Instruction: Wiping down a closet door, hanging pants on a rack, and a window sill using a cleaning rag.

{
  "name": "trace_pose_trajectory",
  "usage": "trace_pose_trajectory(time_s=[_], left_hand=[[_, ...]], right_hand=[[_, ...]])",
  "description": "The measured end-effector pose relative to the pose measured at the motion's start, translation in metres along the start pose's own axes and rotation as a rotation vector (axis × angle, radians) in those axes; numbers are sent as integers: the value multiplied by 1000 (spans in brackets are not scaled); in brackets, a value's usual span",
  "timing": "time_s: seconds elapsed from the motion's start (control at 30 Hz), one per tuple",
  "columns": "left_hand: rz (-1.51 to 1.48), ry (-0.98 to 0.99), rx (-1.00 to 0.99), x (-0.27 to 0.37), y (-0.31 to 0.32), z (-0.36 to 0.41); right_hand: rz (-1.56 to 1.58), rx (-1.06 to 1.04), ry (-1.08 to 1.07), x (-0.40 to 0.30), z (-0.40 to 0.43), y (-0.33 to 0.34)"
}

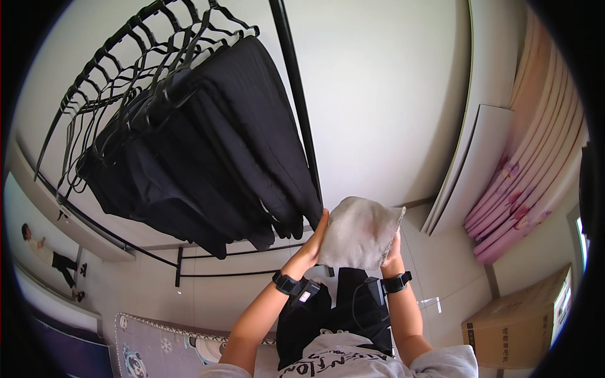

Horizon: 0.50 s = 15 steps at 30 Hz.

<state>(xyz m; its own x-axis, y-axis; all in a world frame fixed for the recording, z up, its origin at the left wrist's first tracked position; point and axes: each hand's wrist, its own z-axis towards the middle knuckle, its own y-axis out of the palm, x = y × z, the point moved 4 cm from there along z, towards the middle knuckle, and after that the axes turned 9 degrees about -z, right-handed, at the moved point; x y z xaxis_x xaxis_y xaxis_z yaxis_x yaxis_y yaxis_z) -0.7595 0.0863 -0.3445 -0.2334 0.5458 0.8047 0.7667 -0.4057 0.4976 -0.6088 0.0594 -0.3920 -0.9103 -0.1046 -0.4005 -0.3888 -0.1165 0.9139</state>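
Observation:
A folded grey cloth (361, 231) is held up in front of my torso, between my two hands. My left hand (315, 243) grips its left edge, fingers partly behind the fabric. On the opposite side my right hand (394, 250) holds the edge, with most of its fingers hidden behind the cloth. A rough, frayed-looking seam runs along the cloth's right side. Just beyond my left hand hang dark trousers (246, 123) on a black clothes rack (295, 90); their lower ends come close to my fingertips.
Black hangers (137, 61) line the rack's top rail. A floral curtain (520, 203) and a leaning white panel (472, 160) are on the right, above a cardboard box (510, 321). A cartoon-print cover (165, 349) lies lower left. A person (52, 255) stands at far left.

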Motion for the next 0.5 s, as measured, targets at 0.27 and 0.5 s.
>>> trace_pose_trajectory(time_s=[0.27,0.5], left_hand=[[-59,-66,59,13,-22,-39],[-220,56,102,21,-53,-58]], right_hand=[[-397,-16,154,29,-3,19],[-465,-13,375,36,1,49]])
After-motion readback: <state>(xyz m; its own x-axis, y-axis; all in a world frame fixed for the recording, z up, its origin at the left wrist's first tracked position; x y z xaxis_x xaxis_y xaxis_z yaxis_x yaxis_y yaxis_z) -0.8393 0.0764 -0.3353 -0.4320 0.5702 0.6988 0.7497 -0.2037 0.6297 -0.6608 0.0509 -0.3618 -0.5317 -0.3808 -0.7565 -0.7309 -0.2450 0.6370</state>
